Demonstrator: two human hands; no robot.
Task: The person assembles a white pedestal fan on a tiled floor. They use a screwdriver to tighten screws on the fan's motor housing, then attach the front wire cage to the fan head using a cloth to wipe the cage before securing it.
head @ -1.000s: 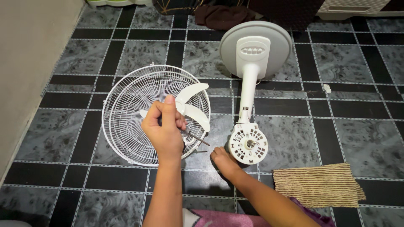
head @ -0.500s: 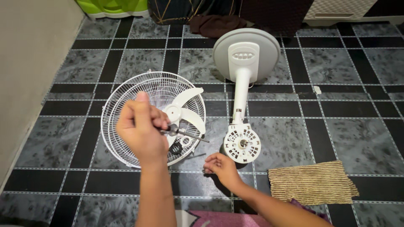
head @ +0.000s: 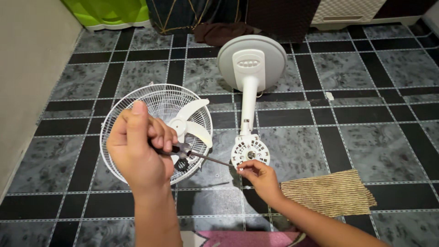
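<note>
Two hands were seen over the dark tiled floor (head: pixel 356 137); the left hand (head: pixel 139 148) stayed clenched on a dark-handled metal screwdriver (head: pixel 201 156), whose tip had been swung across to the round white perforated fan motor housing (head: pixel 250 153); the right hand (head: pixel 259 176), moved up beside it, was pinched at the tip; the white wire fan guard (head: pixel 137 114) lay alongside.

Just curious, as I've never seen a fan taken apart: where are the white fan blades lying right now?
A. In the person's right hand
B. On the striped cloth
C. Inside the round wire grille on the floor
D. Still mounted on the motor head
C: the white fan blades lie inside the wire grille on the tiled floor, beside the left hand holding a screwdriver.
</note>
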